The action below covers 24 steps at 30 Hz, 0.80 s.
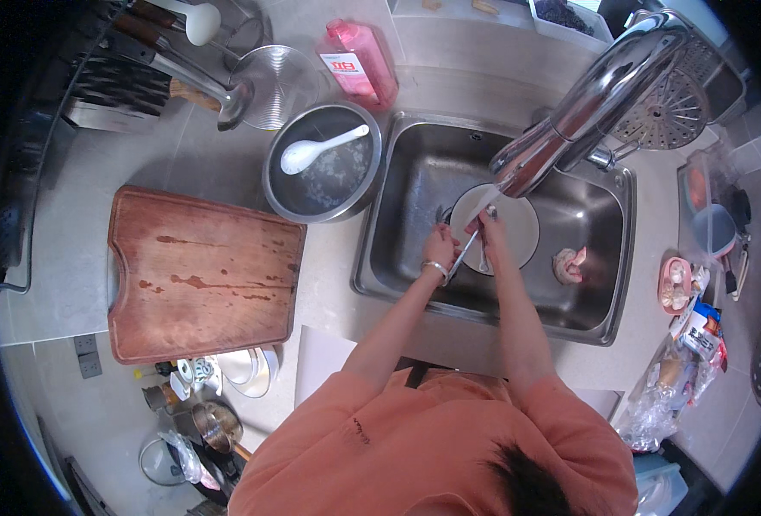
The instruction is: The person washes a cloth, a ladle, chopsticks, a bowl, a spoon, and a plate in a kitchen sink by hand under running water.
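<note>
My left hand (443, 248) and my right hand (491, 232) are inside the steel sink (412, 187), under the chrome faucet (541, 142), with water falling between them. A pale round plate (519, 226) lies beneath my right hand. Small reddish matter shows at the right hand's fingers; what it is cannot be told. A metal utensil handle (483, 259) shows over the plate below that hand. Dark objects partly show behind my left fingers, and it is unclear whether that hand holds anything. A piece of raw meat (570, 266) lies on the sink floor at the right.
Left of the sink stand a metal bowl (272, 174) with a white spoon (316, 149) across it, and a wooden cutting board (212, 277). A pink detergent bottle (361, 68) stands behind. Garlic in a pink dish (675, 285) and plastic packages (658, 393) are at right.
</note>
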{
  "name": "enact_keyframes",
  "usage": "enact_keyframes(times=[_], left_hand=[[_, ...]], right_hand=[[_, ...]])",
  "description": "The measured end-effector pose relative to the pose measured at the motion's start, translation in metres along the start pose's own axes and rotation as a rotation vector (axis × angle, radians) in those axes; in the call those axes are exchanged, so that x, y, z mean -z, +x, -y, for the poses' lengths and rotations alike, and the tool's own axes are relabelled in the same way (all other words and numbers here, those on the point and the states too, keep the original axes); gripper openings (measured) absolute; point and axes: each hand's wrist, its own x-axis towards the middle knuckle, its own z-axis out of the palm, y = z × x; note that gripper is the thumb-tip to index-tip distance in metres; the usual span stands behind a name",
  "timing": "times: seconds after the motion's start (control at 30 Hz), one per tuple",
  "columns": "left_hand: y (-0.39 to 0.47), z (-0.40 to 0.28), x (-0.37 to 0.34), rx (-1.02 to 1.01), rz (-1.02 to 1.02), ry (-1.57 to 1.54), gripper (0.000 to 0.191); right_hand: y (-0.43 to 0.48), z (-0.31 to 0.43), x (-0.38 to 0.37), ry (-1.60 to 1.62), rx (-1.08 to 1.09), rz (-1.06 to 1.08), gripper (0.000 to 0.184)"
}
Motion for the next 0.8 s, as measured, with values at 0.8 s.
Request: enact_keyframes(times=[0.8], left_hand=[[-0.056,-0.037,0.018,-0.262,0.496,-0.217,0.021]], right_hand=[[-0.099,0.111,-0.010,-0.509,0.427,0.263,0.020]])
